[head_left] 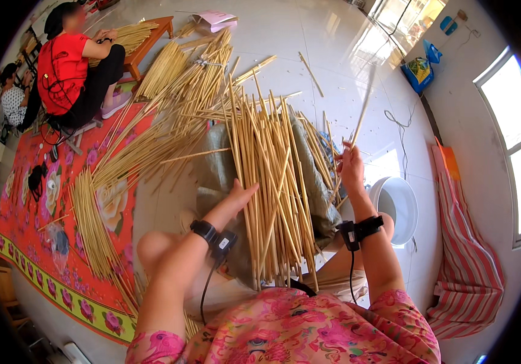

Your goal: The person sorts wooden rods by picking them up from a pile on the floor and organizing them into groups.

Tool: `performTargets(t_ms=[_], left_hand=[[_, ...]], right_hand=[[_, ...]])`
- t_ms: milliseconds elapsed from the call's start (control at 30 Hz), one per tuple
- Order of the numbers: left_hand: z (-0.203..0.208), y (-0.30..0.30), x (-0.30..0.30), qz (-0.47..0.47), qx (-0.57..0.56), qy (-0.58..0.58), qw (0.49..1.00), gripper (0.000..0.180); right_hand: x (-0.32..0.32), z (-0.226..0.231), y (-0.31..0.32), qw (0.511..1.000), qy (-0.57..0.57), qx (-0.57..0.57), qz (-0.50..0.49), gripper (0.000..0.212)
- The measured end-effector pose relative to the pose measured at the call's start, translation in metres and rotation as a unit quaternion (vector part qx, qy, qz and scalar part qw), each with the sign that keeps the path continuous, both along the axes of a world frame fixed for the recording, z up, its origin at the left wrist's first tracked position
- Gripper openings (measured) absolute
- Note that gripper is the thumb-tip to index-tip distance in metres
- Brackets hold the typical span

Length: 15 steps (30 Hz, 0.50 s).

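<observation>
Left hand (240, 197): against slender straw-coloured stalks (266, 176), grip unclear
Right hand (350, 165), 3 o'clock: pinching thin stalk (365, 108)
Floor (345, 73), 1 o'clock: glossy tile
Rug (30, 221), 9 o'clock: red, floral

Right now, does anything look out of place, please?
One stick points sideways at the left edge of the large bundle, whose sticks run mostly lengthwise. Another stick lies on the floor beyond, apart from the rest.

One wide fisheye view looks down and forward from head height, the hands (241, 197) near.
</observation>
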<state>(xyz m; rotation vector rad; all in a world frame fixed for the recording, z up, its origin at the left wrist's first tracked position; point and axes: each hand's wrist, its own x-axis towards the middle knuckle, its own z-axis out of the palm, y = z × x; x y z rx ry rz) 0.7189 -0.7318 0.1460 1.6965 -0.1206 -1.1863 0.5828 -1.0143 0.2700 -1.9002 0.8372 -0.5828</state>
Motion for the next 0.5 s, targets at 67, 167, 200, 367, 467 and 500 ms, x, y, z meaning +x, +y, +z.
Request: performTargets(t_ms=[67, 167, 200, 367, 467, 500], left_hand=[[0.002, 0.004, 0.002, 0.003, -0.004, 0.012, 1.0, 0.109], [0.022, -0.01, -0.007, -0.026, -0.002, 0.039, 0.999, 0.11], [0.03, -0.008, -0.008, -0.03, 0.003, 0.048, 0.998, 0.11], [0.027, 0.007, -0.004, -0.029, 0.029, 0.059, 0.997, 0.114], [0.033, 0.001, -0.01, -0.043, 0.038, 0.064, 0.996, 0.115], [0.032, 0.001, -0.012, -0.047, 0.032, 0.068, 0.996, 0.115]], right_hand=[[-0.009, -0.048, -0.004, 0.996, 0.086, -0.007, -0.011, 0.033], [-0.057, -0.137, -0.022, 0.988, 0.142, 0.053, 0.038, 0.034], [-0.063, -0.153, -0.011, 0.971, 0.225, 0.05, 0.057, 0.039], [-0.07, -0.126, 0.076, 0.944, 0.283, 0.087, 0.145, 0.07], [-0.08, -0.129, 0.092, 0.947, 0.206, 0.146, 0.197, 0.09], [-0.081, -0.131, 0.095, 0.946, 0.168, 0.164, 0.224, 0.097]])
